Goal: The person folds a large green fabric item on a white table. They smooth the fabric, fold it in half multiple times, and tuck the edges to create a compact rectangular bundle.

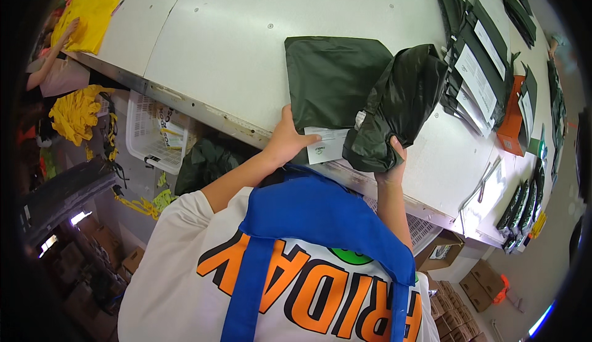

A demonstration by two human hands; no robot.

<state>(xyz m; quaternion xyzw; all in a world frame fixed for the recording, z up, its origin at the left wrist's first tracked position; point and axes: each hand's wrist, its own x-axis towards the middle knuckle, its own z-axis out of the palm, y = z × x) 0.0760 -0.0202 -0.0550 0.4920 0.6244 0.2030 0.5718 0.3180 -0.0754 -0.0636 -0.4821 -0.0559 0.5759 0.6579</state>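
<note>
A flat dark green fabric pouch lies at the near edge of the table in front of me. My left hand grips its lower left corner, the thumb reaching over a white printed card at the pouch's lower edge. A bunched, shiny dark green fabric bundle leans over the pouch's right side, a small white tag on it. My right hand is closed round the bundle's lower end; some of its fingers are hidden beneath the fabric.
Dark green folded pieces with white cards are piled at the right, beside an orange box. Small packed dark bundles line the right end. A white basket stands below the table's left edge. Another person's hand touches yellow fabric.
</note>
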